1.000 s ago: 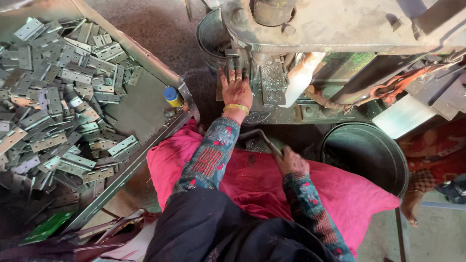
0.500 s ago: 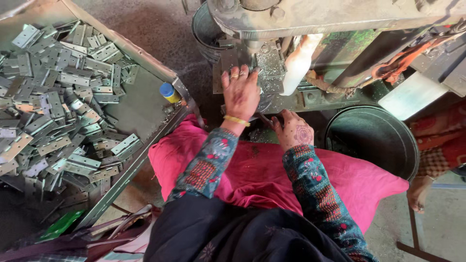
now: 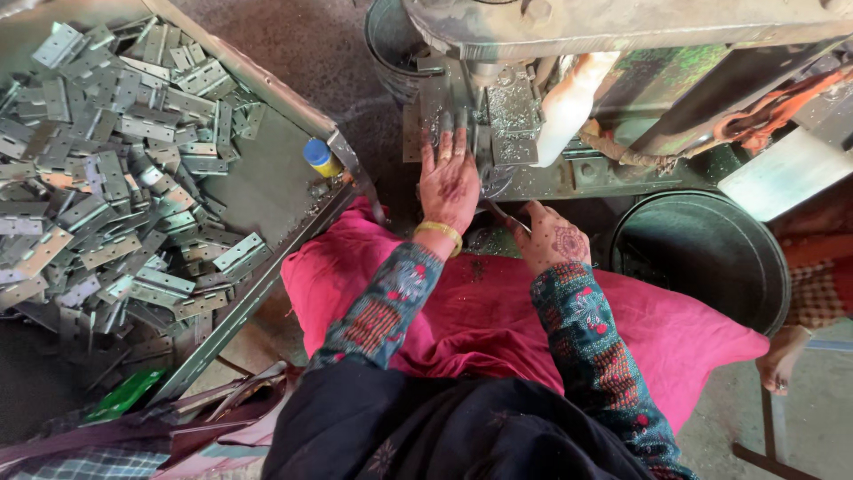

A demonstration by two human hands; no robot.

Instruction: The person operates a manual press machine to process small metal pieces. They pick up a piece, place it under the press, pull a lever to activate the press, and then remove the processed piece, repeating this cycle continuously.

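Room at the press bed [image 3: 524, 182] is narrowed by the left hand [image 3: 450, 182] laid flat on it, the white roll [image 3: 565, 107] and machine head [image 3: 622, 27] above, with the tray [image 3: 267, 191] of hinges [image 3: 107, 178] left and black drum [image 3: 702, 253] right.

The left hand [image 3: 450, 182] reaches forward with its palm down and fingers spread flat, a yellow bangle at the wrist, while the right hand [image 3: 553, 240] (patterned with henna) hangs lower, fingers curled loosely, both forearms in patterned sleeves.
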